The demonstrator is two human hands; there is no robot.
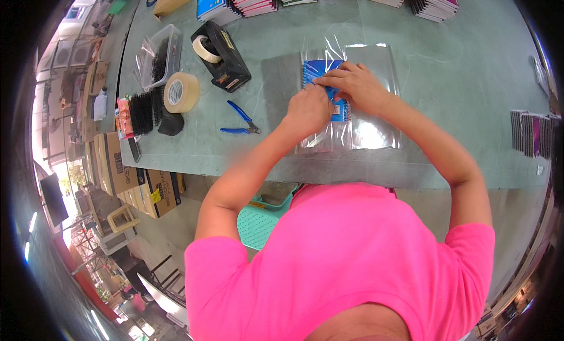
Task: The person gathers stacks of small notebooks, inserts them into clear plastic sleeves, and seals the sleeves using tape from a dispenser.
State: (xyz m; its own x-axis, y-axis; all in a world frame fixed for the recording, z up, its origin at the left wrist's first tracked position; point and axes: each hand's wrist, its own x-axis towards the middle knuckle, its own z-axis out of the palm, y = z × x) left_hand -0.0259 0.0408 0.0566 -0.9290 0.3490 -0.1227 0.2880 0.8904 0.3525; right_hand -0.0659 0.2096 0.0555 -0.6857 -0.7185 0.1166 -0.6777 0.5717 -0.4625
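Hands first: both are laid knuckles-up on a blue booklet that sits inside a clear plastic sleeve on the grey-green table. The left hand has its fingers curled and pressed down on the booklet's near edge, wrist bent, forearm running back toward the pink shirt. The right hand lies flatter, fingers stretched leftward, their tips pinching the booklet's upper edge just beside the left hand's knuckles; the two hands touch or nearly so. The right elbow juts out wide.

Just left of the sleeve lie blue-handled pliers. Farther left stand a black tape dispenser, a loose roll of tan tape and a clear plastic tub. Stacks of notebooks line the table's far edge.
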